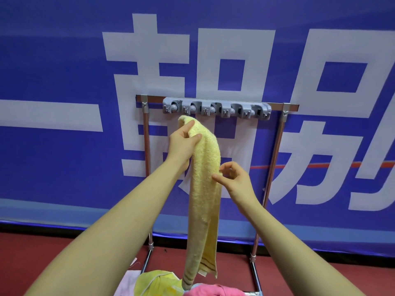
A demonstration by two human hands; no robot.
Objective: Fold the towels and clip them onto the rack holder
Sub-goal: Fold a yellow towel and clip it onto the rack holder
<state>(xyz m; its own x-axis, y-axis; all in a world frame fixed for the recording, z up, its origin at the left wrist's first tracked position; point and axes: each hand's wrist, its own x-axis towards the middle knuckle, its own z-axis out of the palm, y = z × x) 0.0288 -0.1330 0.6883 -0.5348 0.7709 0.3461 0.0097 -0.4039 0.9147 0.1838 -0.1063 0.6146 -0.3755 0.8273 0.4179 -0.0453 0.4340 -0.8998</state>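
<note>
Towel (205, 184), soft and yellow, hangs long and thin from the left hand (181, 144). The grip of this hand is tight on the top end: the thumb and fingers pinch the bunched cloth, so the towel cannot slip down. The top end sits just under the grey rack holder (217, 108), close to the clips on its left side. I think it is held high like this so the end can go up into a clip next.

The right hand (233, 178) is lower, beside the middle of the towel. Its grip is loose. The fingers curl a little and the tips touch the edge of the cloth, but they hold nothing. It looks ready to smooth the fold or keep the towel from swinging.

The towel is folded along its length, with brown stripes near the bottom end. That end dangles down over a pile of more towels: a yellow-green towel (156, 283) and a pink towel (215, 291). They wait their turn.

The rack holder is fixed to a metal frame (146, 144) that stands on the red floor (64, 253). No towel is clipped on it yet. Behind it all hangs a big blue banner (64, 60) with white signs.
</note>
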